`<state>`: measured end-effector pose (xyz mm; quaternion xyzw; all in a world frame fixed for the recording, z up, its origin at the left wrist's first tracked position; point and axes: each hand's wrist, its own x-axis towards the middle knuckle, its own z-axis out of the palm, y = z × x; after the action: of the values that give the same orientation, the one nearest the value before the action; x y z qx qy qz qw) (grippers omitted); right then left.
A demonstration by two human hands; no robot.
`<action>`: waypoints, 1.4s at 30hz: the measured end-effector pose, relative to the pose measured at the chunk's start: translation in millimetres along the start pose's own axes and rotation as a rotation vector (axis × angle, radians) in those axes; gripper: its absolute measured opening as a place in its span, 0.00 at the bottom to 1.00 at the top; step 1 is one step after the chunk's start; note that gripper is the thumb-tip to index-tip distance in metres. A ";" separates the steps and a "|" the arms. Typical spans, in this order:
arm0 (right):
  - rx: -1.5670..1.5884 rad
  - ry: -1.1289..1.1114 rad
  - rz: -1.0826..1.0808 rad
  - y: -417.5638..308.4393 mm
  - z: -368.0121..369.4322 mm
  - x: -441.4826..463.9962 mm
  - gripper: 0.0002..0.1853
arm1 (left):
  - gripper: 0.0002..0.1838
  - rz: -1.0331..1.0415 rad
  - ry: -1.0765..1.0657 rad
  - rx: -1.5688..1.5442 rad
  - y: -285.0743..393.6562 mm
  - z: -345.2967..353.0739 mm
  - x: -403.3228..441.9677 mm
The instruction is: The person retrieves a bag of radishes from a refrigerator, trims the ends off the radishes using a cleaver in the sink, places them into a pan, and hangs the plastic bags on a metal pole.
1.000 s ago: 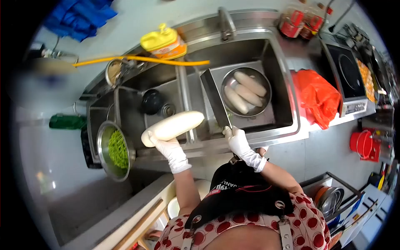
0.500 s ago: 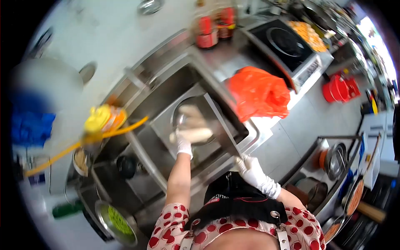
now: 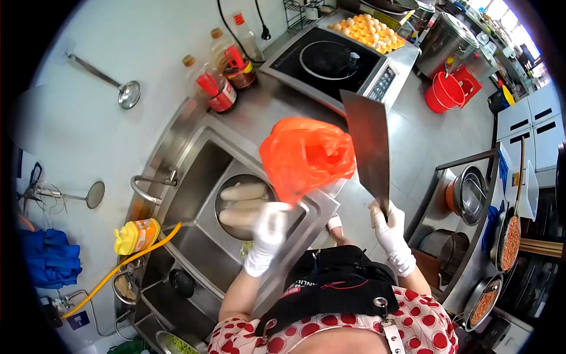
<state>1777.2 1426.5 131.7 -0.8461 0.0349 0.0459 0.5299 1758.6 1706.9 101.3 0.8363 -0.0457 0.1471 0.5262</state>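
Several long, pale, peeled root vegetables [image 3: 243, 192] lie in a round metal bowl [image 3: 236, 179] in the sink [image 3: 194, 194]. My left hand [image 3: 268, 236], in a white glove and blurred by motion, is over the near edge of the bowl. Its fingers are closed on the narrowed lower end of an orange-red plastic bag [image 3: 306, 150], which hangs across the sink corner. What the bag contains is hidden. In my gloved right hand [image 3: 388, 233] is the handle of a cleaver [image 3: 368, 144], its broad blade pointing up and away, apart from the bag.
An induction cooker [image 3: 327, 59] and a tray of eggs [image 3: 368, 32] are at the back. Sauce bottles [image 3: 218, 94] stand behind the sink. To the left are a faucet [image 3: 147, 189] and a yellow bottle [image 3: 137, 236]. A metal rack [image 3: 466, 159] stands on the right.
My left hand has let go of a pale root vegetable and moved right to the plastic bag. The cleaver has swung from over the sink to upright at the right. My view has turned.
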 end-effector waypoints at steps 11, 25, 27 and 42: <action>-0.065 0.139 0.039 46.3 -75.7 27.7 0.05 | 0.15 -0.059 -0.638 1.297 -142.5 147.0 170.1; -0.049 -0.066 0.055 84.7 -70.3 64.5 0.12 | 0.29 0.069 -0.555 1.285 -180.1 163.1 250.6; -0.037 -0.093 0.036 87.7 -67.7 67.4 0.12 | 0.35 0.077 -0.655 1.319 -179.3 166.9 254.7; -0.134 0.005 -0.072 79.0 -28.6 107.3 0.29 | 0.08 0.123 -0.861 1.263 -193.1 154.2 170.4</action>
<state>1876.5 1365.2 61.2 -0.8804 0.0028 0.0268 0.4734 1996.2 1667.8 -78.1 0.9578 -0.2003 -0.1642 -0.1248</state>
